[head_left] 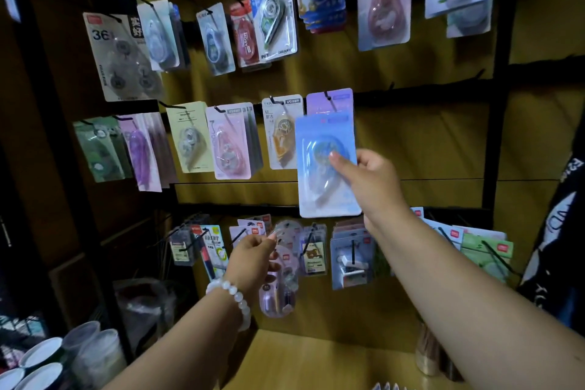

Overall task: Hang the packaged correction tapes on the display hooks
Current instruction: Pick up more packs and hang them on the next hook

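I take the pack (326,168) in my right hand (370,180) as the landmark. It is held up in front of the middle row of hooks, overlapping the lower part of a hung pack (329,101) just behind and above it. To its left, touching its edge, hangs another pack (280,133), and further left the rest of that row. Above it runs the top row (272,13) of hung packs. Below it runs the bottom row (349,256). My left hand (253,258) is below and to the left of it, gripping packs (280,282) in front of that bottom row. The shelf (332,361) lies well below it.
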Motion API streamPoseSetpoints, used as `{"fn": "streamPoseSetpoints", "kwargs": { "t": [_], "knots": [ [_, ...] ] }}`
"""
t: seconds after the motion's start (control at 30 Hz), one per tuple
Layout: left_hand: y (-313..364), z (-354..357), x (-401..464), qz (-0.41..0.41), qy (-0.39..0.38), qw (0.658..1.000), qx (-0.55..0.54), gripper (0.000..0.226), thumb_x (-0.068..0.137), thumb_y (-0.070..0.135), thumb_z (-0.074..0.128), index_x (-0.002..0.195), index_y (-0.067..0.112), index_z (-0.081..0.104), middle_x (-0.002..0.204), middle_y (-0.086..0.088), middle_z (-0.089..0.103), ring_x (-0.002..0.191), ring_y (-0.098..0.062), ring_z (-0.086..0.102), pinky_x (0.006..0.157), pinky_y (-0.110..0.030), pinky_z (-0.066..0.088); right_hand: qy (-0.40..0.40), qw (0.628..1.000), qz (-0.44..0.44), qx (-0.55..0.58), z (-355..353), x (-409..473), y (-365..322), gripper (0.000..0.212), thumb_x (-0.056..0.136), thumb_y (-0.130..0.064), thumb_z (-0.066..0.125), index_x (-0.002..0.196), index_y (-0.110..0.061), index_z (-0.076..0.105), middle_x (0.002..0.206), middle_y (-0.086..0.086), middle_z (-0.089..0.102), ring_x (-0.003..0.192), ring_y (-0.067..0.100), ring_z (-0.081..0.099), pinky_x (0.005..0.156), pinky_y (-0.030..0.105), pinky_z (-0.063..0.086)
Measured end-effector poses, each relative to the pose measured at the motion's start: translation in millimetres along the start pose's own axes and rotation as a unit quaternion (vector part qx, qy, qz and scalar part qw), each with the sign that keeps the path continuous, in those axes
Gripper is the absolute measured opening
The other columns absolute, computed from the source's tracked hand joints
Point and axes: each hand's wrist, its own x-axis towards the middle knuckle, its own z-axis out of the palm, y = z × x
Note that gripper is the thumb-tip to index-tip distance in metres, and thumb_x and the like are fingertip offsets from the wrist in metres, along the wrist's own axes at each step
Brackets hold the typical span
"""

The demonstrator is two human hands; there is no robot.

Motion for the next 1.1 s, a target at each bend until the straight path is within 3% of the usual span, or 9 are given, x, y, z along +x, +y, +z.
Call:
{"fn": "streamPoseSetpoints", "kwargs": {
  "t": [0.17, 0.4, 0.53, 0.7, 0.9, 0.97, 1.03, 1.1],
  "knots": [
    [2.2, -0.2, -1.7, 0.001, -0.007, 1.000, -0.011, 0.021, 0.100, 0.023, 0.050, 0.098, 0.002, 0.054, 0.074, -0.008, 0.055, 0.061, -0.019, 0.054, 0.057, -0.029, 0.045, 0.031, 0.998, -0.052, 0.008, 5.0, 30.4, -33.7, 0.009, 0.085, -0.025, 0.072, 0.082, -0.018, 0.067, 0.089, 0.004, 0.074, 0.083, 0.023, 0.071, 0.076, 0.041, 0.058],
    [2.1, 3.1, -3.8, 0.000, -0.013, 1.000, -0.016, 0.018, 0.100, 0.023, 0.050, 0.094, 0.006, 0.051, 0.071, -0.006, 0.056, 0.054, -0.015, 0.058, 0.054, -0.027, 0.045, 0.029, 0.999, -0.004, -0.017, 7.1, 49.7, -25.9, 0.011, 0.086, -0.027, 0.071, 0.084, -0.016, 0.068, 0.094, 0.007, 0.074, 0.089, 0.026, 0.072, 0.084, 0.049, 0.058],
    [2.0, 3.6, -3.1, 0.001, -0.020, 1.000, -0.015, 0.018, 0.100, 0.023, 0.049, 0.093, 0.006, 0.051, 0.072, -0.006, 0.055, 0.057, -0.016, 0.057, 0.054, -0.026, 0.047, 0.031, 0.999, -0.009, -0.028, 6.6, 50.7, -17.4, 0.013, 0.087, -0.028, 0.070, 0.086, -0.015, 0.069, 0.095, 0.006, 0.074, 0.087, 0.025, 0.072, 0.082, 0.046, 0.059],
    [0.4, 4.9, -4.7, 0.001, -0.024, 1.000, -0.005, 0.019, 0.101, 0.023, 0.049, 0.092, 0.006, 0.050, 0.072, -0.006, 0.054, 0.056, -0.016, 0.056, 0.054, -0.026, 0.045, 0.058, 0.997, 0.007, -0.052, 7.4, 64.0, -9.1, 0.031, 0.086, -0.032, 0.070, 0.102, -0.006, 0.067, 0.100, 0.008, 0.074, 0.085, 0.022, 0.072, 0.076, 0.038, 0.060],
    [-4.8, 6.6, -5.0, -0.006, -0.018, 1.000, -0.012, 0.018, 0.100, 0.021, 0.050, 0.089, 0.007, 0.049, 0.070, -0.006, 0.054, 0.056, -0.017, 0.056, 0.053, -0.027, 0.046, 0.075, 0.989, 0.019, -0.128, 11.7, 85.9, 1.3, 0.035, 0.081, -0.043, 0.069, 0.092, -0.010, 0.069, 0.092, 0.006, 0.073, 0.084, 0.027, 0.071, 0.081, 0.049, 0.059],
    [-4.7, 6.2, -4.7, -0.008, -0.020, 1.000, -0.012, 0.018, 0.099, 0.021, 0.051, 0.088, 0.007, 0.048, 0.071, -0.007, 0.054, 0.057, -0.017, 0.056, 0.053, -0.027, 0.046, 0.080, 0.987, 0.019, -0.136, 11.2, 88.8, 3.9, 0.036, 0.082, -0.044, 0.069, 0.091, -0.009, 0.068, 0.093, 0.006, 0.073, 0.085, 0.028, 0.070, 0.082, 0.046, 0.059],
    [-4.0, 5.9, -4.5, -0.008, -0.022, 1.000, -0.011, 0.017, 0.100, 0.021, 0.051, 0.090, 0.007, 0.049, 0.072, -0.007, 0.054, 0.057, -0.017, 0.056, 0.052, -0.027, 0.047, 0.079, 0.987, 0.019, -0.136, 9.0, 87.8, 7.7, 0.033, 0.083, -0.045, 0.068, 0.080, -0.012, 0.063, 0.086, 0.005, 0.069, 0.080, 0.026, 0.067, 0.072, 0.039, 0.055],
    [-4.4, 5.6, -4.3, -0.005, -0.023, 1.000, -0.005, 0.016, 0.100, 0.021, 0.050, 0.093, 0.006, 0.050, 0.072, -0.007, 0.055, 0.057, -0.017, 0.057, 0.053, -0.026, 0.047, 0.077, 0.986, 0.017, -0.145, 5.8, 79.6, 12.0, 0.039, 0.084, -0.045, 0.068, 0.069, -0.013, 0.052, 0.071, 0.004, 0.058, 0.067, 0.023, 0.054, 0.061, 0.035, 0.042]
  ]
}}
